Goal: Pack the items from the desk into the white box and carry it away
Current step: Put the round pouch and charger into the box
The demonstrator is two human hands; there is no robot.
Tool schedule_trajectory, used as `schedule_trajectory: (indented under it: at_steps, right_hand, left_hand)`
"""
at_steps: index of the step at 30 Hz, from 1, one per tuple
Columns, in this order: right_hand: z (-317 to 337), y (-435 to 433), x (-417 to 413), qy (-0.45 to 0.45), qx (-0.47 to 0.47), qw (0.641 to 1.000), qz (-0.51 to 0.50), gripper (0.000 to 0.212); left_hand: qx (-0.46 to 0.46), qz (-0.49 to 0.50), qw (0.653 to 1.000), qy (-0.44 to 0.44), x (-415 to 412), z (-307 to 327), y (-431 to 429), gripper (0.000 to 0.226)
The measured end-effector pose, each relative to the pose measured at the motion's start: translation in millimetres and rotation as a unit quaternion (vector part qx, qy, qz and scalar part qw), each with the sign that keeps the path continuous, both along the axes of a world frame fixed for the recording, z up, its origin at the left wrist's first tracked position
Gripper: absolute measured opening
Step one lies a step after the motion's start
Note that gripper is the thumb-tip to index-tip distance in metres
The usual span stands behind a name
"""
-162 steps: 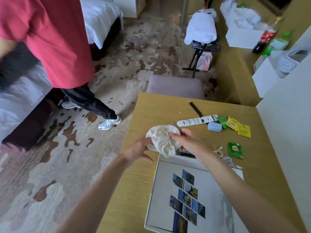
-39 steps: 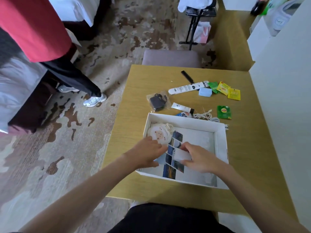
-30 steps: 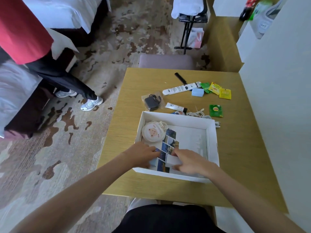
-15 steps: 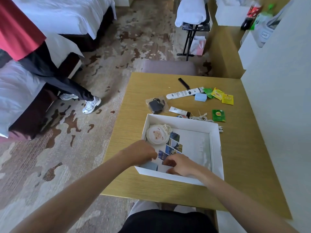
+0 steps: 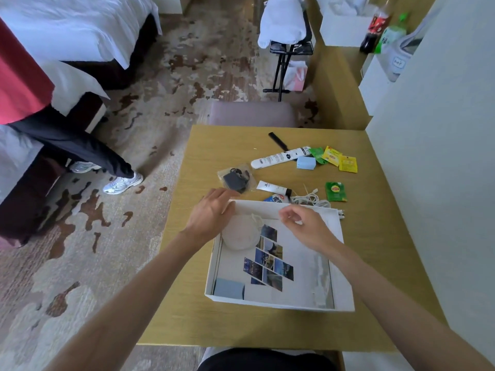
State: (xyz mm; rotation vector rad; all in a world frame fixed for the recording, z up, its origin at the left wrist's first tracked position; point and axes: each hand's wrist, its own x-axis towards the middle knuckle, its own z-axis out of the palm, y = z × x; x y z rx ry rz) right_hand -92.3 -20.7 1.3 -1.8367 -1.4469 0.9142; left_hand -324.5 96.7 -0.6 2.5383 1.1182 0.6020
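"Head view consulted: where is the white box (image 5: 344,293), and how is it expected to handle?"

"It is set on the desk (image 5: 214,325), toward the near edge. It is judged light, thin-walled card that is easily flexed. A hold low on two opposite walls is advised, so that the floor is not bowed."

"What is kept inside?"

"A round pale pouch (image 5: 241,234) is lodged in the far-left corner and a pale blue packet (image 5: 229,288) in the near-left corner. A printed sheet (image 5: 270,263) with photo tiles is laid over the floor."

"And the hands?"

"The left hand (image 5: 211,212) is spread with straight fingers above the far-left corner, its tips just short of a bagged black item (image 5: 235,179). The right hand (image 5: 305,226) is hung over the far wall, fingers loosely curled; nothing is seen held."

"What is not yet packed?"

"A comb (image 5: 278,140), a long white tube (image 5: 281,157), a small tube (image 5: 272,186), a coiled cable (image 5: 310,199) and tea sachets (image 5: 332,155) are spread beyond the box. The bag is judged slippery, so a pinch at its edge is suggested."
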Motion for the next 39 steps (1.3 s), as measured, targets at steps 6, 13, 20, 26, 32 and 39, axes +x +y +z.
schedule_trajectory:
  at_steps: [6, 13, 20, 26, 32, 39]
  right_hand:
    - [7.4, 55.1, 34.1, -0.05, 0.032, 0.998, -0.038, 0.016]
    - [-34.6, 119.7, 57.1, -0.162, -0.125, 0.979, 0.003, 0.026]
    - [-72.8, 172.9, 52.9, -0.325, -0.175, 0.925, 0.085, 0.034]
    - [-86.8, 191.8, 49.6, -0.37, -0.161, 0.907, 0.12, 0.013]
    - [-81.6, 184.1, 63.3, -0.216, -0.195, 0.955, 0.052, 0.008]
    - [-19.0, 149.6, 66.6, 0.205, -0.105, 0.962, -0.145, 0.015]
  left_hand:
    - [-0.24, 0.062, 0.969, 0.015, 30.8, -5.2, 47.8, 0.025]
    - [-0.269, 0.056, 0.956, 0.108, 57.2, -33.5, 110.2, 0.035]
    - [-0.196, 0.054, 0.939, 0.278, 78.2, -81.4, 166.1, 0.108]
    - [-0.157, 0.023, 0.94, 0.304, 93.8, -106.1, 184.9, 0.117]
    - [-0.277, 0.093, 0.947, 0.132, 69.3, -98.3, 176.3, 0.111]
    - [-0.236, 0.075, 0.968, -0.046, 55.5, -20.2, 133.3, 0.104]
